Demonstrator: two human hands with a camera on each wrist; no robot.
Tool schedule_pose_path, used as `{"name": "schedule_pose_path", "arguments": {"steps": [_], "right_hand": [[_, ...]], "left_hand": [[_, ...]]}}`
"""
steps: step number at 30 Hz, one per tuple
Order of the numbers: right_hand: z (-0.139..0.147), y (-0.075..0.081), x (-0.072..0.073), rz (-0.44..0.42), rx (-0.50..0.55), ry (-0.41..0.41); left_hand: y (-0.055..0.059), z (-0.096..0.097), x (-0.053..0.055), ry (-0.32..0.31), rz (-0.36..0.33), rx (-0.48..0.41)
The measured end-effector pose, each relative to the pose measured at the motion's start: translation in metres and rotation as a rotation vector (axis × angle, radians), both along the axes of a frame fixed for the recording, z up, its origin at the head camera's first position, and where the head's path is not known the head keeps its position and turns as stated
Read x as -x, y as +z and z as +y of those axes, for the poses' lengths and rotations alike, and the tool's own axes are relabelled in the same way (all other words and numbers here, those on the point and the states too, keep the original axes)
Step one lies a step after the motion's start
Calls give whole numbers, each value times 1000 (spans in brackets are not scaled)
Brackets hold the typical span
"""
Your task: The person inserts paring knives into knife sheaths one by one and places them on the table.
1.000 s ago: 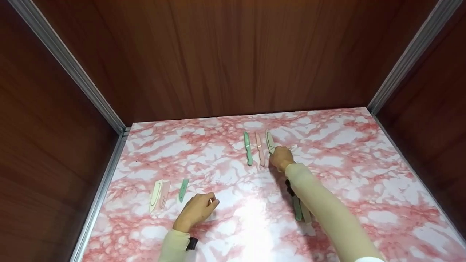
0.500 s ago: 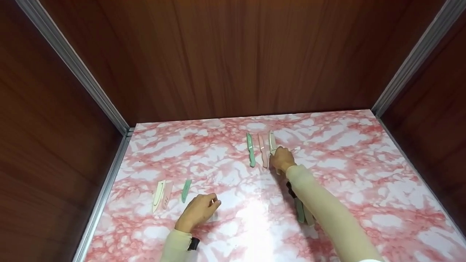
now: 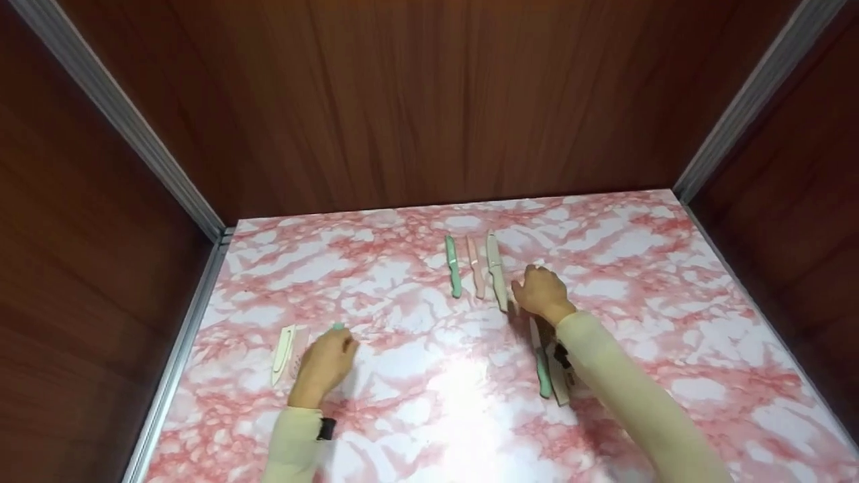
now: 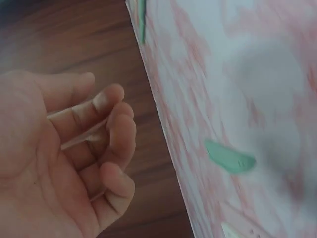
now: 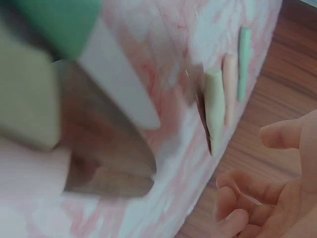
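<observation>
My right grip (image 3: 543,293), fingers loose and empty, has left the cream knife (image 3: 496,270) just right of centre, so I judge it placed; my left grip (image 3: 327,359), half-curled, empty, now overlaps the green sheath (image 4: 230,157), lower left.

- Left sleeve (image 3: 288,446): pale yellow-cream, long, plain fabric, ends at wrist.
- Right sleeve (image 3: 634,396): same colour, close-fitting along forearm, slight folds near cuff.
- Left black block (image 3: 326,429): small, boxy, at cuff; markings too small to read.
- Right black piece (image 3: 562,356): small, dark, by cuff; detail unclear.
- Left hand (image 3: 325,364), right hand (image 3: 542,293): bare.
</observation>
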State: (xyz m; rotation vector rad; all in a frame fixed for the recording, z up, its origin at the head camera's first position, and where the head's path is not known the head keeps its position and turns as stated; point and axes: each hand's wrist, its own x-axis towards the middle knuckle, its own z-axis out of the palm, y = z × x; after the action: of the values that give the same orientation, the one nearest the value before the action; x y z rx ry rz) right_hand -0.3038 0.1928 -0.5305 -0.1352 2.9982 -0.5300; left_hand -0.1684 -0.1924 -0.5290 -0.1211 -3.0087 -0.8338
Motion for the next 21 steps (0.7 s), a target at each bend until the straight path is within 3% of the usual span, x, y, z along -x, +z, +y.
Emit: {"name": "schedule_pose_path", "arguments": {"steps": [3, 10, 15, 21], "right_hand": [[8, 2, -8, 30, 10, 12], [33, -5, -28, 56, 29, -19], [48, -11, -45, 9, 67, -38], [61, -20, -66, -53, 43, -39]], "left_hand": [[-4, -15, 1, 63, -14, 43], [-19, -34, 7, 134, -68, 158], [-30, -42, 11, 152, -90, 186], [-40, -46, 13, 198, -101, 222]]}}
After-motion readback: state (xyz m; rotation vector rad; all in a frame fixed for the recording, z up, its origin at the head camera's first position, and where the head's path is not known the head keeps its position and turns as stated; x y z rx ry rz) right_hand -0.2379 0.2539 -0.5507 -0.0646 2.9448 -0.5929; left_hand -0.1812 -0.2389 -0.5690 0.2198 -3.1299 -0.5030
